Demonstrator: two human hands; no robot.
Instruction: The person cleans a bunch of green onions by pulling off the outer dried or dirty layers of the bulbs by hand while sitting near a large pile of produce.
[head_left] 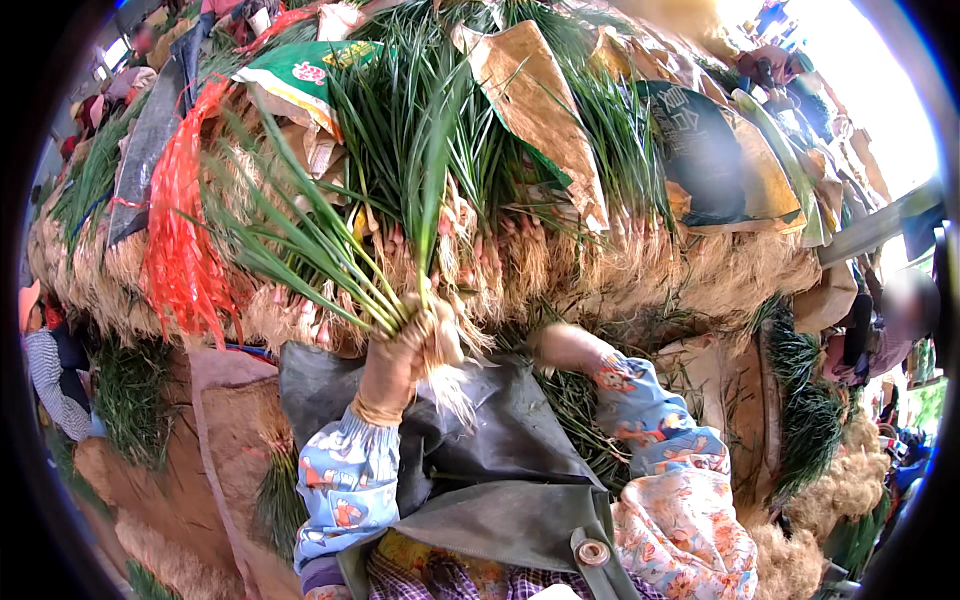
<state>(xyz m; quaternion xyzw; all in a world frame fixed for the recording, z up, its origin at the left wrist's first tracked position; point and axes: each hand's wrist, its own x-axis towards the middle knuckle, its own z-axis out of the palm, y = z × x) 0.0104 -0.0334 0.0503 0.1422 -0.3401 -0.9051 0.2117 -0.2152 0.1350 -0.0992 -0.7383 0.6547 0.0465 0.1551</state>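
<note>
My left hand [392, 362] is closed round a small bunch of young garlic plants [325, 235]. Their long green leaves fan up and to the left, while pale stringy roots [452, 395] hang below the fist. Off to the right, my right hand [565, 348] is smeared by motion, and its fingers cannot be made out. It hovers close to the front of a big heap of similar plants [400, 130], whose reddish-white stem bases and tangled roots face me.
Brown paper sacking [530, 100] and a green-and-white sack [305, 80] lie over the heap. Red plastic strings [188, 220] hang at its left. A dark apron [480, 430] covers my lap. More greens [800, 390] lie at right. Other people [58, 365] sit around the edges.
</note>
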